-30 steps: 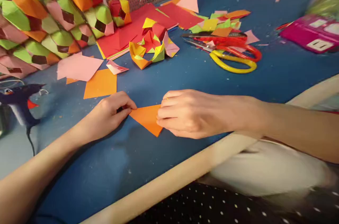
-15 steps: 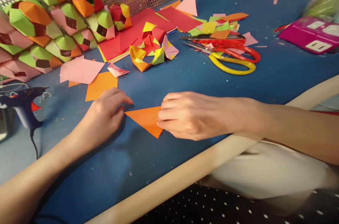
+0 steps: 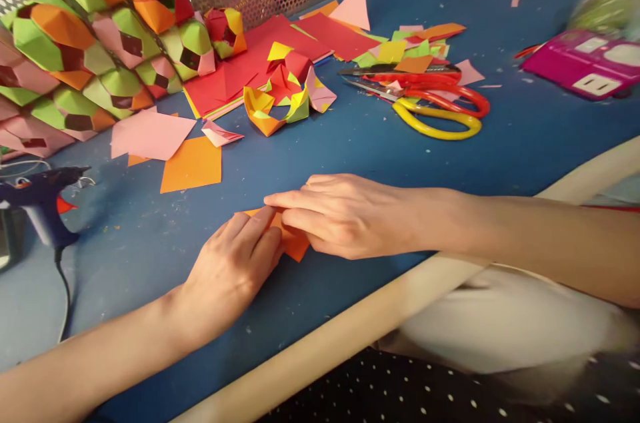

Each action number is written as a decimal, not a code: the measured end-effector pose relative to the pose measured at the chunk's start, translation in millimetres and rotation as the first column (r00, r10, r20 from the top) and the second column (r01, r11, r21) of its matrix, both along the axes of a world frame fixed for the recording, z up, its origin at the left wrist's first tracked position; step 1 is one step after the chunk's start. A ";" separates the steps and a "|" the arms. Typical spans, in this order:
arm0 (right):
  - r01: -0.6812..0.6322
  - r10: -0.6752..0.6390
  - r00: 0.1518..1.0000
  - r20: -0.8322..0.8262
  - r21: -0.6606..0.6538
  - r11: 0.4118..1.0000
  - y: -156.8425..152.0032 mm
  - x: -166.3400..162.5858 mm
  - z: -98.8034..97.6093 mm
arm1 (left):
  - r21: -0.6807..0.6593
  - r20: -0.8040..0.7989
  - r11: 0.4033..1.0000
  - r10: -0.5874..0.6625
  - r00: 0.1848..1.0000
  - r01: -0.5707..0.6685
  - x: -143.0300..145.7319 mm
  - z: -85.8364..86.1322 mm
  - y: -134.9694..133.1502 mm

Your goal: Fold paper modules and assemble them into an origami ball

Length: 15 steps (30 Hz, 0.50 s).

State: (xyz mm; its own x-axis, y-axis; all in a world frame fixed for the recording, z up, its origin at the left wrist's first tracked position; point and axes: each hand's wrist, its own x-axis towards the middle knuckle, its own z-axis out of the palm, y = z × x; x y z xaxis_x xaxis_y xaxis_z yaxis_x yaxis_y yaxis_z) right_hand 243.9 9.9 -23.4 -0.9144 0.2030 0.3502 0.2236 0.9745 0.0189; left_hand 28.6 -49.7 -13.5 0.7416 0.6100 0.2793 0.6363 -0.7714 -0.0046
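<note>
Folded orange paper (image 3: 295, 246) flat on the blue tabletop (image 3: 360, 150), close to the near edge and right under both hands. Mostly covered, with just an orange point showing low between them and a thin strip up by the fingertips. Seems to run longways from left to right, but too hidden to be sure. Left hand (image 3: 233, 270) in from the lower left, palm down, fingers straight and close together, tips pressing on the paper's left part. Right hand (image 3: 345, 216) across from the right, palm down too, pointer finger stretched out long over the top edge, other fingers curled on the paper. Fingertips of the two hands touching or nearly so. No pinching, only flat pressing. Both just as near to it. Loose orange square (image 3: 193, 164) well apart at the upper left, scissors (image 3: 435, 106) farther back on the right.
</note>
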 end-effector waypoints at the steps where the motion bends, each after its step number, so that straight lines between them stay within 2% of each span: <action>1: 0.001 -0.001 1.000 0.006 0.006 1.000 -0.2 -1.4 -1.1 | 0.004 -0.015 1.000 0.005 1.000 -0.005 0.8 0.6 -0.9; 7: 0.038 -0.038 0.990 0.132 -0.001 0.999 -1.7 -5.5 8.6 | -0.042 -0.056 0.999 0.007 0.998 -0.009 3.2 3.2 -3.5; 11: 0.056 -0.081 0.965 0.250 0.106 0.993 -10.7 6.7 19.6 | 0.082 -0.140 0.996 0.037 0.990 -0.025 2.4 4.1 -5.9; 13: 0.093 -0.136 0.956 0.262 0.172 0.981 -18.3 18.0 16.6 | 0.168 -0.197 0.985 0.069 0.978 -0.036 2.6 4.9 -7.1; 15: 0.154 -0.188 0.956 0.224 0.161 0.975 -25.6 29.2 7.4 | 0.233 -0.255 0.971 0.106 0.961 -0.045 3.0 6.5 -7.4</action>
State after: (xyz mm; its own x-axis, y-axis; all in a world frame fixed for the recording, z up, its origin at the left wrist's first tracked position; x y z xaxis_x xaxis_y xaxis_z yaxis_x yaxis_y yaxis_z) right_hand 273.1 -15.7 -16.1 -0.9301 0.3282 0.1646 0.3594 0.9056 0.2252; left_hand 31.7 -57.1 -7.1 0.7614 0.6115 0.2151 0.6450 -0.6813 -0.3462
